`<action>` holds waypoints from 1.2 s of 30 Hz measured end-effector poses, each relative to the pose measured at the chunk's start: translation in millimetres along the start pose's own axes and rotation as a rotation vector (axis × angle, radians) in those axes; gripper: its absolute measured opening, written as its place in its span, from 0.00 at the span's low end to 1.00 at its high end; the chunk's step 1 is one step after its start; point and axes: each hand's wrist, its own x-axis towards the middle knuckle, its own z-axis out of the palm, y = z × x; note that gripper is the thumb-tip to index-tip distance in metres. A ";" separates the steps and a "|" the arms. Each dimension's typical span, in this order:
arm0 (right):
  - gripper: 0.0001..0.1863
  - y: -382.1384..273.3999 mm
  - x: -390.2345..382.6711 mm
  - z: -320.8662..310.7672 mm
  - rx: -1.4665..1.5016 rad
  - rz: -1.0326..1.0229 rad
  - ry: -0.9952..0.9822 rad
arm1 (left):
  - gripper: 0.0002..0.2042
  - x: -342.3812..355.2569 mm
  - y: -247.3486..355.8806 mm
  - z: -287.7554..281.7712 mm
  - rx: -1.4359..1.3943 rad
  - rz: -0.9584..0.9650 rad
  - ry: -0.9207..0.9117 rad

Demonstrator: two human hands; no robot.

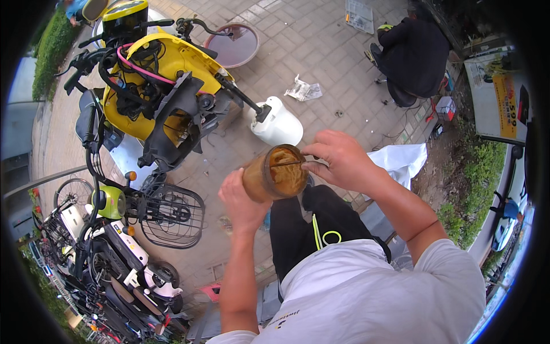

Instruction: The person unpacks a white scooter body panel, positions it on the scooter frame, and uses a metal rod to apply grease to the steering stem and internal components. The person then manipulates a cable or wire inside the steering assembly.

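In the middle of the head view my left hand (240, 200) grips a cylindrical brown translucent container (258, 182), tilted so that its open top shows brown, thick-looking contents inside. My right hand (335, 160) is at the container's right rim, thumb and forefinger pinched on a thin dark stick (289, 163) that reaches across into the contents. Just beyond the container, a white rounded plastic piece (278, 126) lies on the paving under a dark bar from the yellow scooter (166, 57), whose front is partly dismantled, with wires showing.
A person in dark clothes (409, 57) crouches at upper right near a clear case (360, 14). A round basin (232, 50), crumpled paper (303, 89) and a white sheet (401, 160) lie on the paving (332, 69). Parked two-wheelers (132, 258) and a wire basket (172, 218) are at left.
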 end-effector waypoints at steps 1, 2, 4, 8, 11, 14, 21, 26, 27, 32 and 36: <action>0.11 1.8 5.9 4.1 -0.012 0.000 -0.004 | 0.45 5.8 -4.1 -0.9 -0.005 0.011 0.003; 0.10 4.1 11.7 8.4 -0.024 0.000 -0.009 | 0.44 9.0 -9.1 -0.3 -0.007 0.003 -0.011; 0.09 7.5 20.1 18.1 -0.037 0.016 -0.039 | 0.42 15.5 -17.7 2.3 -0.009 -0.011 -0.040; 0.07 24.2 41.0 29.5 -0.030 0.017 -0.080 | 0.42 24.5 -30.4 13.0 -0.001 -0.033 -0.074; 0.06 50.6 48.3 46.9 -0.039 -0.044 -0.192 | 0.42 16.8 -41.2 33.0 0.008 -0.100 -0.133; 0.07 79.8 54.3 71.0 0.008 -0.119 -0.300 | 0.43 -1.2 -45.7 61.6 -0.014 -0.213 -0.207; 0.07 149.6 43.5 134.7 0.117 -0.103 -0.422 | 0.41 -30.2 -69.7 129.5 -0.040 -0.392 -0.358; 0.05 192.5 52.1 179.6 0.193 -0.021 -0.327 | 0.43 -52.6 -128.3 202.2 -0.071 -0.470 -0.343; 0.05 205.0 49.9 188.5 0.208 -0.006 -0.294 | 0.44 -59.9 -141.7 218.2 -0.103 -0.500 -0.343; 0.07 258.5 57.0 237.4 0.190 -0.047 -0.289 | 0.47 -84.4 -221.8 285.0 -0.192 -0.546 -0.247; 0.10 284.7 62.1 293.5 0.094 -0.308 -0.239 | 0.47 -96.5 -279.6 328.1 -0.287 -0.500 -0.163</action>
